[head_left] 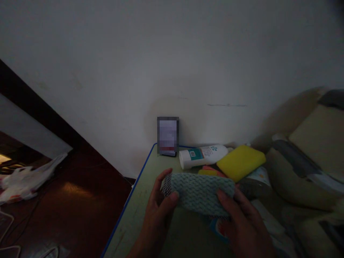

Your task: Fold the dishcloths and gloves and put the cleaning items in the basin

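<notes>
A pale blue-green dish sponge point(199, 193), with a woven-looking face and a dark speckled left end, is held level above the table. My left hand point(161, 206) grips its left end, thumb on the near face and fingers behind. On the right end, my right hand point(239, 215) is closed the same way. Behind the sponge lies a white bottle point(185, 159) on its side, with a teal label. Close to it are a yellow sponge point(242, 163) and a pink and yellow item, partly hidden. Below my right hand a blue and red packet point(219, 229) shows in part.
A phone-like device point(168, 136) leans against the wall at the back of the green table point(134, 211), which has a blue edge. Bulky beige and grey things point(298, 172) crowd the right side. Plastic bags point(27, 182) and cables lie on the dark red floor at left.
</notes>
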The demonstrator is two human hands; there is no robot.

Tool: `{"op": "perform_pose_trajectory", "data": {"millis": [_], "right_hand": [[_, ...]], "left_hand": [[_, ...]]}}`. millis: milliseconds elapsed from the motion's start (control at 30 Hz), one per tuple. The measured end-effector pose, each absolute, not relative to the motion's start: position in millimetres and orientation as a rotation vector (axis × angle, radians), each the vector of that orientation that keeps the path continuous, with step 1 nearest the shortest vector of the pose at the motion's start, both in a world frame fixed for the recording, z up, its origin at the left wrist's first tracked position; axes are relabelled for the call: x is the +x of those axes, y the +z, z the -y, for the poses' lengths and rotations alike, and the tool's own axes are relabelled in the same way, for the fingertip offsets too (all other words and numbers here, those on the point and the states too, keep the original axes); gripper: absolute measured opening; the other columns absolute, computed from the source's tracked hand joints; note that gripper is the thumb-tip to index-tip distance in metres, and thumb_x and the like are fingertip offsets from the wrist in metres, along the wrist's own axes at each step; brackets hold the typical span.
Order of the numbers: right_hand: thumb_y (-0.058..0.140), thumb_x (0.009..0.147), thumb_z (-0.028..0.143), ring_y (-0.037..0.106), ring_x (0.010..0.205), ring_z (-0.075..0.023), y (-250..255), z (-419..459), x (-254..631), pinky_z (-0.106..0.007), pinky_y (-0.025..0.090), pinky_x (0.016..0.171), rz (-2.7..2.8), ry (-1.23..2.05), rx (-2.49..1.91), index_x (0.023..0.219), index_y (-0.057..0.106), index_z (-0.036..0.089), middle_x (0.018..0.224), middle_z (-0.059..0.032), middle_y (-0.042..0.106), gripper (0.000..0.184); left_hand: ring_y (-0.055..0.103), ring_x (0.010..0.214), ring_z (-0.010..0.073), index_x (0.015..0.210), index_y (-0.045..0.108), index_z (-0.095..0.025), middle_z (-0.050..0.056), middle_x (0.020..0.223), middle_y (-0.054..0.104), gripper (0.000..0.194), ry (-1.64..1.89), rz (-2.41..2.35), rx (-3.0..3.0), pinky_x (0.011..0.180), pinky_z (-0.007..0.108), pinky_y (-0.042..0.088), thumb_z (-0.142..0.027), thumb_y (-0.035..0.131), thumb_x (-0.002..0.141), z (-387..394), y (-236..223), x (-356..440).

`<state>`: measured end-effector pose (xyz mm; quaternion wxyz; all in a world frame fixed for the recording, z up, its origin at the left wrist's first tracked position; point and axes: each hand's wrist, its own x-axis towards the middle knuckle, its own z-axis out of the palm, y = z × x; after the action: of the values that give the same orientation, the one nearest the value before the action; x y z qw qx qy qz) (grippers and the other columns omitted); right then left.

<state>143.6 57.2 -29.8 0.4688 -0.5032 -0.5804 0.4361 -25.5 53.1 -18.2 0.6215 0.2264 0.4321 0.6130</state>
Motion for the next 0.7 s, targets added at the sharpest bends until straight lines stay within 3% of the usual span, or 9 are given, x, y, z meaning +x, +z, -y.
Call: {"op": "perform_pose_trajectory", "data": {"millis": [100, 267, 400, 467, 700], "right_hand": [[0.050, 0.086, 0.038, 0.069, 0.079, -0.0221, -23, -52, 139, -0.025, 0.057, 0.046, 1.316, 1.210, -1.262, 0.125, 0.051, 0.031, 0.112, -0.0033, 0.066, 0.039], [0.059, 0.080, 0.040, 0.065, 0.095, -0.0239, -12, -48, 131, -0.034, 0.057, 0.074, 1.297, 1.263, -1.176, 0.129, 0.045, 0.027, 0.108, -0.0049, 0.067, 0.052], [0.061, 0.078, 0.042, 0.065, 0.083, -0.0229, -12, -49, 128, -0.027, 0.055, 0.056, 1.069, 1.313, -1.229, 0.107, 0.062, 0.021, 0.090, -0.0049, 0.070, 0.036], [0.062, 0.076, 0.043, 0.064, 0.081, -0.0227, -14, -49, 127, -0.025, 0.052, 0.050, 0.955, 1.351, -1.233, 0.104, 0.064, 0.019, 0.087, -0.0055, 0.069, 0.038], [0.062, 0.075, 0.043, 0.062, 0.092, -0.0232, 4, -41, 121, -0.030, 0.053, 0.068, 0.990, 1.243, -1.173, 0.106, 0.060, 0.020, 0.101, -0.0054, 0.066, 0.038]], "left_hand": [[0.058, 0.072, 0.0152, 0.105, 0.060, -0.021, 0.002, 0.080, 0.062, 0.048, 1.331, -1.114, 0.634, 0.062, 0.022, 0.046, -0.028, 0.077, 0.060, -51, -21, -27], [0.052, 0.058, 0.0105, 0.082, 0.065, -0.017, -0.001, 0.068, 0.059, 0.026, 1.302, -1.203, 0.722, 0.052, 0.019, 0.041, -0.026, 0.076, 0.060, -50, -19, -26], [0.051, 0.053, 0.0095, 0.075, 0.067, -0.015, -0.002, 0.061, 0.059, 0.020, 1.301, -1.221, 0.800, 0.049, 0.018, 0.040, -0.015, 0.076, 0.057, -53, -12, -29], [0.053, 0.053, 0.0099, 0.072, 0.068, -0.014, -0.001, 0.059, 0.062, 0.015, 1.270, -1.229, 0.829, 0.050, 0.018, 0.041, -0.013, 0.075, 0.058, -55, -10, -32], [0.053, 0.049, 0.0089, 0.071, 0.066, -0.015, -0.003, 0.056, 0.061, 0.016, 1.198, -1.101, 0.914, 0.047, 0.018, 0.040, -0.014, 0.076, 0.058, -51, -10, -30]]}}
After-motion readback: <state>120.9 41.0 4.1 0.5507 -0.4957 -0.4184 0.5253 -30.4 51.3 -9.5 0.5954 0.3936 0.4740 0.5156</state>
